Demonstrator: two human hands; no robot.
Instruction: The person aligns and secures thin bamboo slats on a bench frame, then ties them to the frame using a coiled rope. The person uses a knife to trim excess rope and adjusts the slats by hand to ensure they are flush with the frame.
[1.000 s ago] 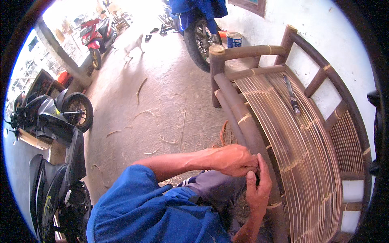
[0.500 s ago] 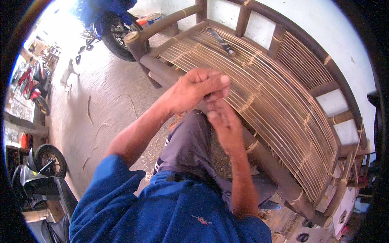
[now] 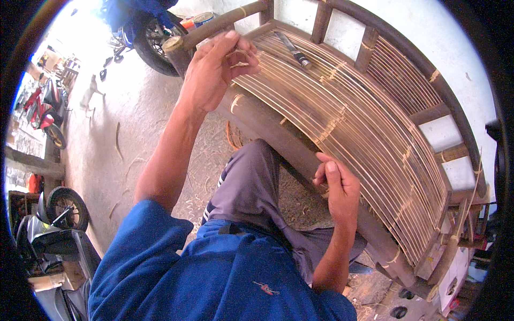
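My left hand (image 3: 214, 69) is raised over the far left corner of a bamboo bench (image 3: 257, 120). Its fingers curl toward the thumb, and anything thin between them is too blurred to name. My right hand (image 3: 338, 187) is near the bench's front rail, closer to me, thumb pressed against bent fingers; what it grips, if anything, is too fine to see. Beneath both hands runs the bench's slatted seat (image 3: 353, 134), its thin strips tied with pale bindings. A knife (image 3: 293, 51) with a dark handle lies on the far part of the seat.
A blue-covered motorbike (image 3: 152, 45) stands beyond the bench's left end. More motorbikes (image 3: 67, 208) line the left side, and a cat (image 3: 91, 96) is on the concrete floor. Curled shavings (image 3: 187, 214) and an orange coil (image 3: 233, 134) lie beside my knee.
My hands, close together half a second ago, have parted. The left has moved up and away to the left; the right has moved down and to the right.
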